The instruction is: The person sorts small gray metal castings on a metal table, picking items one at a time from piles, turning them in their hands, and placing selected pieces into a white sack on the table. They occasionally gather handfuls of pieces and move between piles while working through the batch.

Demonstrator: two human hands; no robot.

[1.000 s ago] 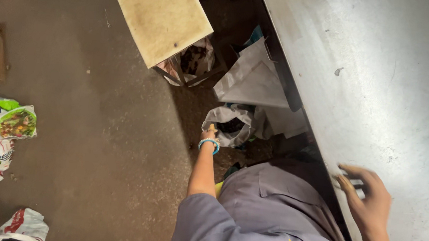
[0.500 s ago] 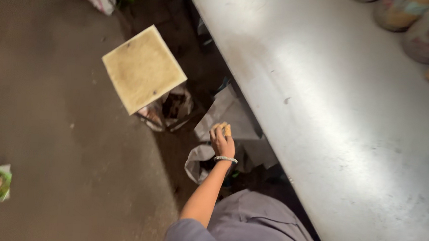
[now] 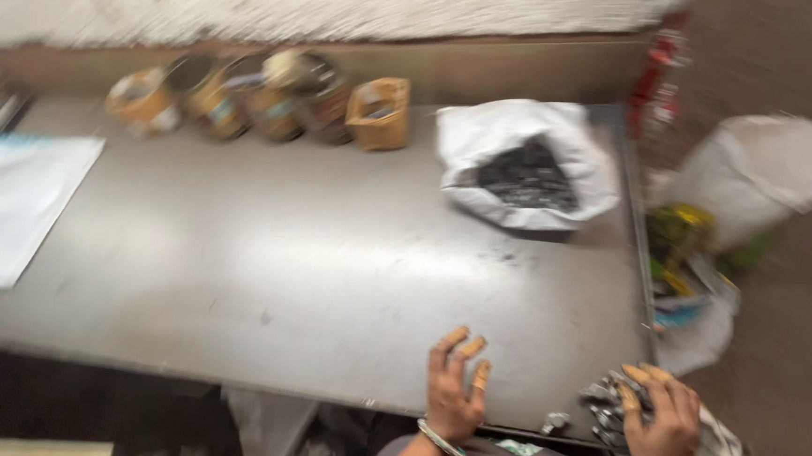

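Gripping a bunch of small dark-grey metal pieces (image 3: 609, 411) w/ my right hand (image 3: 664, 432), fingers curled over them at the near right corner of the grey metal worktable (image 3: 310, 260); left hand (image 3: 454, 386) lies flat and open on the tabletop near the front edge, holding nothing; one loose piece (image 3: 556, 421) sits btwn them. Farther back: white plastic bag of black bits (image 3: 522, 169), row of tins (image 3: 245, 101), white sheet (image 3: 13, 199). Looks like I'm bringing a handful onto the bench; next prob. needs a steady set-down clear of the edge.

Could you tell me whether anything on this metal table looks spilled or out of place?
One small metal piece lies loose at the table front edge, apart from the pile of metal pieces under the right hand. The white bag of dark pieces sits open but unspilled.
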